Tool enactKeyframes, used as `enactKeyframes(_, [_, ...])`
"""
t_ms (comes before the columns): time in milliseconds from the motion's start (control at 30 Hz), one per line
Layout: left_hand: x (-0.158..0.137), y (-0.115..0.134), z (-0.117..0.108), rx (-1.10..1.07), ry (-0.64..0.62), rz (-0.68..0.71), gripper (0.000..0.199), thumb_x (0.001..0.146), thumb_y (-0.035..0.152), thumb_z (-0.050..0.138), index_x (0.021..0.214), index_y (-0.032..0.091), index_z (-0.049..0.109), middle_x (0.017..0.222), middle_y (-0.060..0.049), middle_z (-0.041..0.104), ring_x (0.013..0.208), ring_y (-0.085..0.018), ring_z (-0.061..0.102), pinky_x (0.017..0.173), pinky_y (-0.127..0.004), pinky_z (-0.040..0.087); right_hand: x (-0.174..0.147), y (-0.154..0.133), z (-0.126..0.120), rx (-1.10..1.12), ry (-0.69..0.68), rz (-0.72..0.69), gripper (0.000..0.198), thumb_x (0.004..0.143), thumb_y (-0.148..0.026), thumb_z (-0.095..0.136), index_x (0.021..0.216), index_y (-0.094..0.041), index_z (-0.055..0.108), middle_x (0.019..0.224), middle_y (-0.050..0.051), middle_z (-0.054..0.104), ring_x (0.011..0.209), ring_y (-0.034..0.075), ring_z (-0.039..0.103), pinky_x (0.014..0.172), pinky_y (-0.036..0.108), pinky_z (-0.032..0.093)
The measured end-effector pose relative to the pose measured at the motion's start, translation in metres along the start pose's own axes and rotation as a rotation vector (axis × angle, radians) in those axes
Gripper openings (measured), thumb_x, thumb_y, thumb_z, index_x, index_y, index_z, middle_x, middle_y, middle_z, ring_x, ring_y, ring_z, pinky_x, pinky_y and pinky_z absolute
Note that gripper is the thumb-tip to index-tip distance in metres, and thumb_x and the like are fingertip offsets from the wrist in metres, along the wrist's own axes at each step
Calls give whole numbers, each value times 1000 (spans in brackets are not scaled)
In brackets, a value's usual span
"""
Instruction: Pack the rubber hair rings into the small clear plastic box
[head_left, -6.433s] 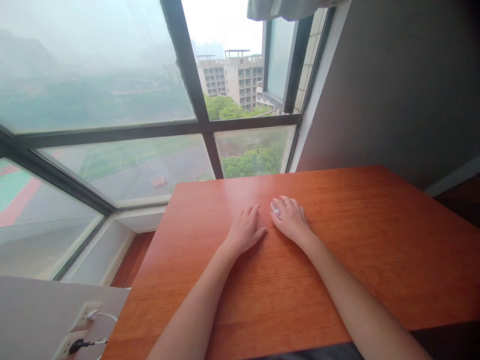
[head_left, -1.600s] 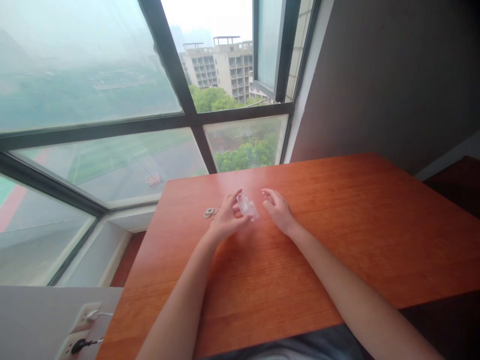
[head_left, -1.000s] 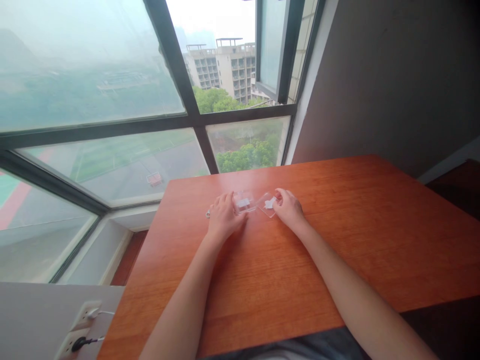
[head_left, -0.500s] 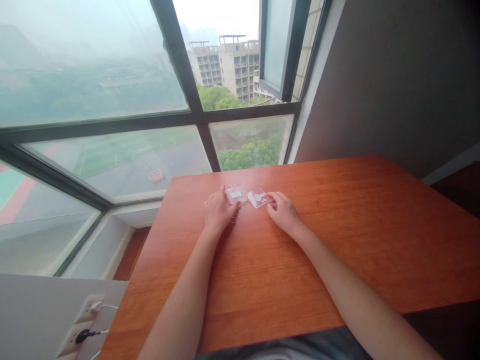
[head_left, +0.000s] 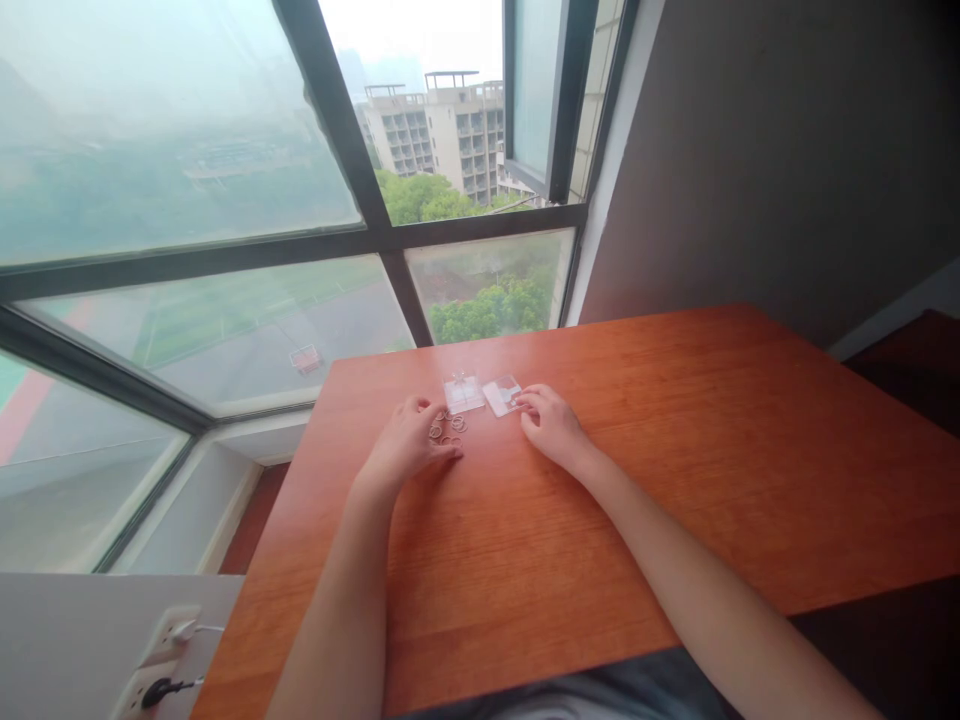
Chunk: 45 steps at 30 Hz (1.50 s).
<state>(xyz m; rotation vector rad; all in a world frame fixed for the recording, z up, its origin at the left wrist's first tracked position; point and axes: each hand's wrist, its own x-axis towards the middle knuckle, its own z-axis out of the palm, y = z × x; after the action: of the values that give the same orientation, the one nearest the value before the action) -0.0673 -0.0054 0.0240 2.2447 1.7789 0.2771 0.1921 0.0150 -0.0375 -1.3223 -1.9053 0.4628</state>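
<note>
My left hand (head_left: 405,437) is at the table's far left part, thumb and fingers spread around several small metal rings (head_left: 456,424) that lie loose on the wood. Just beyond them sits a clear plastic piece (head_left: 463,393), like a shallow box with small bits on its far edge. Beside it on the right is a second flat clear piece (head_left: 501,396) with a white marking. The curled fingers of my right hand (head_left: 553,425) pinch this second piece at its right edge; the exact grip is partly hidden by the fingers.
The reddish-brown wooden table (head_left: 570,540) reaches to a large dark-framed window (head_left: 386,240) behind it. A dark wall (head_left: 750,180) stands at right. Low on the left, wall sockets (head_left: 169,640) hold a white and a black plug.
My left hand has moved off the left clear piece, toward me and left, and now spreads around the rings. My right hand stays at the right clear piece. The view has shifted slightly.
</note>
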Motion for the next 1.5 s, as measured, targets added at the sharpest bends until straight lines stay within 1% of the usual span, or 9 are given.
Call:
enactKeyframes(133, [6,8,3,-40,9,55,24,78,33,60,98,22,68,101,-7,59,91,-22,61,82,-32,49,0,1,0,-10,-11,-3,27,78,-8,52,97,-18,69,110,8,61,98,19,62,92,32,52])
enactKeyframes(233, [8,13,2,-49,38,55,17,80,26,53,87,20,67,94,-6,61,84,-19,61,74,-29,49,0,1,0,-11,-6,-18,26,79,-10,52,98,-17,68,110,10,60,98,19,62,91,33,52])
enactKeyframes(467, [9,21,4,-8,151,4,31,84,30,52,113,23,60,98,-5,66,83,-19,62,70,-28,46,0,1,1,-22,-4,-22,26,78,-9,52,96,-18,68,110,8,60,99,19,61,91,32,51])
enactKeyframes(667, [18,19,19,23,208,33,25,89,29,45,93,22,69,90,-5,67,80,-19,62,71,-28,45,-1,1,0,-34,-7,-15,26,79,-11,53,99,-18,68,111,9,60,101,19,60,92,32,50])
enactKeyframes(1033, [15,0,12,-13,262,-84,31,86,28,47,108,21,67,100,-7,66,82,-19,63,74,-29,48,-6,-17,4,-42,-99,-223,36,80,-10,52,112,-19,65,122,10,63,113,23,54,101,40,44])
enactKeyframes(1167, [11,11,3,-29,301,-73,30,86,30,47,109,20,65,98,-7,66,80,-18,63,72,-29,48,-6,-24,1,5,-74,-166,35,82,-13,51,113,-22,64,120,8,64,109,19,58,97,34,46])
enactKeyframes(1267, [7,35,2,-37,248,36,25,88,29,46,101,21,65,92,-5,67,77,-17,63,69,-27,47,-3,-23,-8,-85,-69,-2,22,86,-20,50,98,-22,68,96,5,70,86,17,63,79,27,48])
enactKeyframes(1367, [1,67,11,37,38,176,24,88,30,45,88,22,68,83,-5,68,71,-18,62,64,-27,45,0,-18,-17,-252,-95,136,27,91,-34,47,78,-23,68,76,4,69,73,18,62,64,25,42])
enactKeyframes(1500, [-8,96,28,127,-195,337,21,85,30,50,83,20,69,78,-8,69,67,-21,63,61,-30,44,2,-13,-22,-345,-143,182,27,90,-35,47,77,-24,68,77,4,71,71,18,62,58,25,35])
